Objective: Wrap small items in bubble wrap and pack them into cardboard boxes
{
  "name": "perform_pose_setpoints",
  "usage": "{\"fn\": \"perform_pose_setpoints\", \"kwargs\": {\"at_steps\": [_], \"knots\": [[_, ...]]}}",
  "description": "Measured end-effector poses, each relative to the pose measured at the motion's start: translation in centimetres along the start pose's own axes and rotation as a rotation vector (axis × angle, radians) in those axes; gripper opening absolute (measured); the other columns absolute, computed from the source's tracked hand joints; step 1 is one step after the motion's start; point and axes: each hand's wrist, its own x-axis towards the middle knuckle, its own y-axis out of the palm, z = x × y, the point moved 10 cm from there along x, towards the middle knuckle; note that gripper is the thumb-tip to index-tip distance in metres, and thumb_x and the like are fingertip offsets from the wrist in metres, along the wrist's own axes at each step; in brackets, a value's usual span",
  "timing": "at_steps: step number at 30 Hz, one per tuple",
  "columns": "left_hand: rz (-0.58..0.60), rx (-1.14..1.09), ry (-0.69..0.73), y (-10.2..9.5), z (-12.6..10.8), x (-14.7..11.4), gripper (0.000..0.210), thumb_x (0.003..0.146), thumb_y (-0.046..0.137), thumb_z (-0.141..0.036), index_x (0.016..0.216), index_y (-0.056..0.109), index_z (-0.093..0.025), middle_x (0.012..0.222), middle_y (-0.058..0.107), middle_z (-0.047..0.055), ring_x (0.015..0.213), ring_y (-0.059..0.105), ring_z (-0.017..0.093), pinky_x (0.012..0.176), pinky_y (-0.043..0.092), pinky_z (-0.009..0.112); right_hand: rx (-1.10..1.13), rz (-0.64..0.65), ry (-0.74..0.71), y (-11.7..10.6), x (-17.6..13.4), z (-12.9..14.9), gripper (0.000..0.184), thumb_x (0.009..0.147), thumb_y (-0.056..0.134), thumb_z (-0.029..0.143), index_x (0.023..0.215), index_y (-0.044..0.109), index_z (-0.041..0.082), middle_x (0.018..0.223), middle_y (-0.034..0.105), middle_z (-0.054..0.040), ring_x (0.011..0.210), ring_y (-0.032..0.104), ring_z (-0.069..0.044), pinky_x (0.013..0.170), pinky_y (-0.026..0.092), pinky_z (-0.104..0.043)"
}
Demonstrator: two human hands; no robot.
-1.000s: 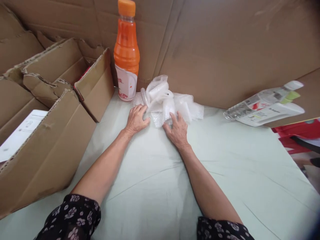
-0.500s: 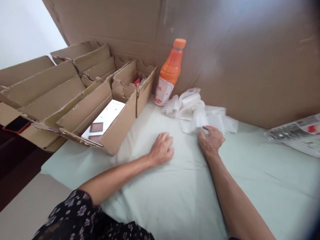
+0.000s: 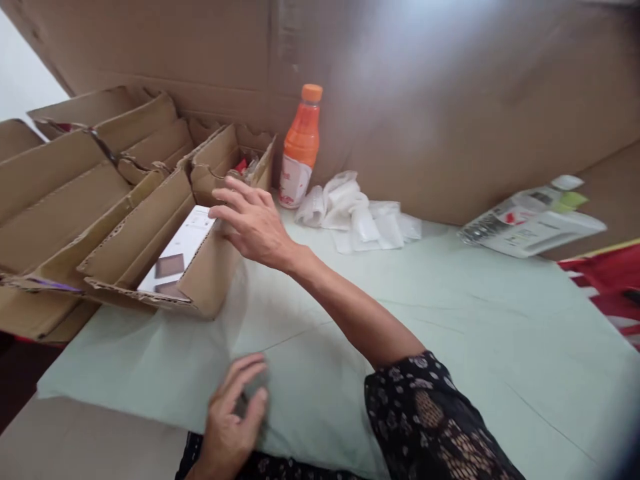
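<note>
My right hand (image 3: 257, 223) reaches across to the left, over the right wall of a cardboard box (image 3: 220, 287). Its fingers are spread and nothing shows in them; whether they touch the wall I cannot tell. Inside that box lies a white printed carton (image 3: 183, 250) with brown squares on it. My left hand (image 3: 234, 413) is low, near the front edge of the green cloth (image 3: 320, 373), with its fingers apart and no object in them. An orange bottle (image 3: 301, 143) stands behind my right hand. Crumpled clear plastic bags (image 3: 363, 217) lie to the right of the bottle.
Several more open cardboard boxes (image 3: 55, 180) fill the left side; one holds small red items (image 3: 243, 165). A clear plastic bottle (image 3: 520, 207) and a white container (image 3: 555, 232) lie at the right. Red fabric (image 3: 610, 280) is at the right edge. A cardboard wall (image 3: 425, 120) stands behind.
My right hand has left the plastic bags and swung left to the box. My left hand has drawn back toward my body and opened. The view has turned to the right.
</note>
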Motion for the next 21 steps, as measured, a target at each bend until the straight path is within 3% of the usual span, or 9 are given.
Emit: {"fn": "perform_pose_setpoints", "kwargs": {"at_steps": [2,6,8,10,13,15,16,19,21], "knots": [[-0.245,-0.012,-0.197,-4.5,3.2,-1.2,0.037,0.086,0.068,-0.036,0.122,0.069,-0.025,0.128,0.070,0.011,0.116,0.069,0.029,0.104,0.057,0.047,-0.020,0.055,-0.073,-0.4,0.5,1.2,0.018,0.099,0.055,0.018,0.107,0.070,0.023,0.121,0.072,-0.0008,0.138,0.045,-0.023,0.118,0.024,-0.045],[-0.500,-0.115,-0.342,-10.0,5.8,-2.2,0.088,0.071,0.082,-0.044,0.150,0.046,-0.028,0.153,0.052,0.014,0.138,0.053,0.040,0.116,0.042,0.063,-0.060,0.050,-0.253,-4.3,-3.5,5.9,0.028,0.102,0.047,0.013,0.090,0.070,0.024,0.082,0.070,0.0022,0.099,0.057,-0.019,0.117,0.025,-0.048],[-0.488,-0.148,-0.332,-10.4,5.4,-1.6,0.099,0.068,0.085,-0.043,0.155,0.039,-0.030,0.160,0.044,0.014,0.145,0.044,0.044,0.118,0.036,0.068,-0.010,0.005,-0.308,-7.6,-7.0,8.3,0.032,0.101,0.044,0.011,0.087,0.069,0.025,0.075,0.067,0.0034,0.089,0.057,-0.017,0.117,0.029,-0.047],[-0.421,-0.158,-0.335,-9.6,4.8,-0.9,0.097,0.069,0.084,-0.043,0.154,0.040,-0.030,0.158,0.046,0.014,0.146,0.043,0.043,0.121,0.032,0.067,0.126,-0.085,-0.266,-11.3,-10.7,8.8,0.025,0.102,0.051,0.023,0.086,0.069,0.028,0.081,0.070,0.0039,0.091,0.061,-0.018,0.119,0.032,-0.046],[-0.362,-0.141,-0.355,-8.5,4.4,-0.3,0.089,0.069,0.083,-0.045,0.149,0.047,-0.026,0.147,0.055,0.014,0.143,0.047,0.043,0.122,0.030,0.066,0.305,-0.384,0.123,-15.7,-16.6,3.3,0.013,0.098,0.062,0.038,0.090,0.070,0.032,0.098,0.075,0.0018,0.105,0.067,-0.023,0.114,0.041,-0.049],[-0.369,-0.124,-0.387,-8.3,4.7,-0.3,0.090,0.066,0.084,-0.047,0.146,0.048,-0.025,0.142,0.058,0.015,0.138,0.051,0.044,0.120,0.033,0.068,0.419,-0.487,0.460,-15.0,-21.0,-1.7,0.012,0.098,0.061,0.036,0.096,0.071,0.030,0.103,0.075,-0.0015,0.107,0.068,-0.024,0.105,0.049,-0.048],[-0.378,-0.115,-0.404,-8.2,4.9,-0.3,0.091,0.064,0.085,-0.048,0.144,0.049,-0.025,0.139,0.059,0.014,0.134,0.054,0.045,0.118,0.036,0.068,0.502,-0.450,0.580,-13.3,-22.6,-3.4,0.015,0.098,0.060,0.036,0.101,0.072,0.028,0.107,0.075,-0.0032,0.106,0.069,-0.023,0.101,0.052,-0.045],[-0.363,-0.107,-0.408,-7.4,4.7,0.4,0.087,0.063,0.085,-0.048,0.140,0.051,-0.026,0.134,0.061,0.012,0.123,0.062,0.041,0.113,0.044,0.066,0.797,-0.140,0.689,-6.2,-25.2,-4.2,0.033,0.102,0.052,0.044,0.119,0.068,0.022,0.122,0.072,-0.0084,0.108,0.068,-0.022,0.095,0.055,-0.039],[-0.315,-0.124,-0.388,-6.1,4.2,1.5,0.082,0.065,0.084,-0.046,0.138,0.052,-0.026,0.134,0.060,0.012,0.120,0.065,0.038,0.112,0.046,0.063,0.916,-0.082,0.706,-3.5,-26.6,-3.5,0.042,0.104,0.044,0.050,0.125,0.066,0.021,0.124,0.071,-0.0092,0.108,0.068,-0.022,0.095,0.055,-0.037]]}}
